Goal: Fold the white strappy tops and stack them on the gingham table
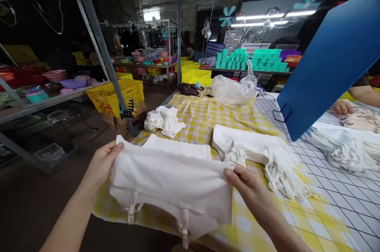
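A white garment with thin straps (172,180), which looks like a bra top, is stretched between my two hands above the table. My left hand (104,162) pinches its upper left corner. At the upper right corner, my right hand (247,182) grips the edge between thumb and fingers. Two straps with small adjusters hang from its lower edge. Just behind it, a flat white garment (181,147) lies partly covered. A stack of similar white garments (252,141) sits to the right, straps spilling toward me. Crumpled white cloth (164,120) lies at the left.
A yellow checked cloth (202,109) covers the table. Farther back are a clear plastic bag (233,90) and a dark handbag (191,89). A blue panel (332,58) stands at right; beyond it, another person's hand (342,107) rests on fabric. A metal post (101,46) rises at left.
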### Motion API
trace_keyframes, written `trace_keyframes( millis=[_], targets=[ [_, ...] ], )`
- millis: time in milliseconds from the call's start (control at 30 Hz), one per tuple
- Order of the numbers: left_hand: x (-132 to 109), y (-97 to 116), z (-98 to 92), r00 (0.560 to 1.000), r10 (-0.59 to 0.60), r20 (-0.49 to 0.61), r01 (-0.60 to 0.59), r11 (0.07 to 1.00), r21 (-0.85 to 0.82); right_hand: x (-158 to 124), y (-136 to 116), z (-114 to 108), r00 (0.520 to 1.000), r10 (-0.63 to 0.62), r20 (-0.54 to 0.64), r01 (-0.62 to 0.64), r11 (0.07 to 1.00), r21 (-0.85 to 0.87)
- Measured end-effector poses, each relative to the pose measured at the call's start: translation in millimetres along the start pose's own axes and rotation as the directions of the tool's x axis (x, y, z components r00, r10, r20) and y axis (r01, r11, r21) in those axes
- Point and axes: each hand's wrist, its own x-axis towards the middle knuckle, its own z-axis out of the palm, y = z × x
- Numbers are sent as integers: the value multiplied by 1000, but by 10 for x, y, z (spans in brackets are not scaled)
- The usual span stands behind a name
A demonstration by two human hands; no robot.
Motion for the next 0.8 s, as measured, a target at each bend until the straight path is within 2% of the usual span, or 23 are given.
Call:
trace_keyframes(
  millis=[67, 100, 133, 200, 267, 333, 400, 633, 800],
  targets=[
    [342, -143, 156, 997, 73, 25, -76, 981, 178, 314, 197, 144, 995, 85, -44, -86, 996, -17],
    [503, -214, 246, 994, 108, 31, -112, 937, 332, 467, 318, 224, 991, 113, -64, -117, 991, -59],
    [646, -279, 338, 990, 133, 38, -134, 852, 506, 607, 444, 304, 987, 138, -88, -148, 981, -122],
    [865, -381, 513, 984, 152, 94, -168, 609, 775, 823, 680, 450, 972, 204, -117, -232, 913, -334],
    [989, -443, 646, 980, 137, 147, -190, 396, 899, 940, 849, 555, 956, 254, -148, -293, 834, -467],
    [1038, -475, 724, 980, 112, 162, -187, 278, 942, 978, 929, 612, 947, 273, -171, -322, 793, -516],
    [1038, -488, 758, 985, 91, 150, -166, 216, 962, 982, 935, 631, 945, 271, -183, -327, 766, -554],
    [945, -518, 830, 987, 117, 107, -123, 137, 983, 1051, 873, 682, 929, 293, -227, -365, 609, -705],
    [918, -590, 860, 976, 162, 148, -148, -10, 989, 1044, 933, 746, 949, 221, -223, -312, 586, -748]
  ],
)
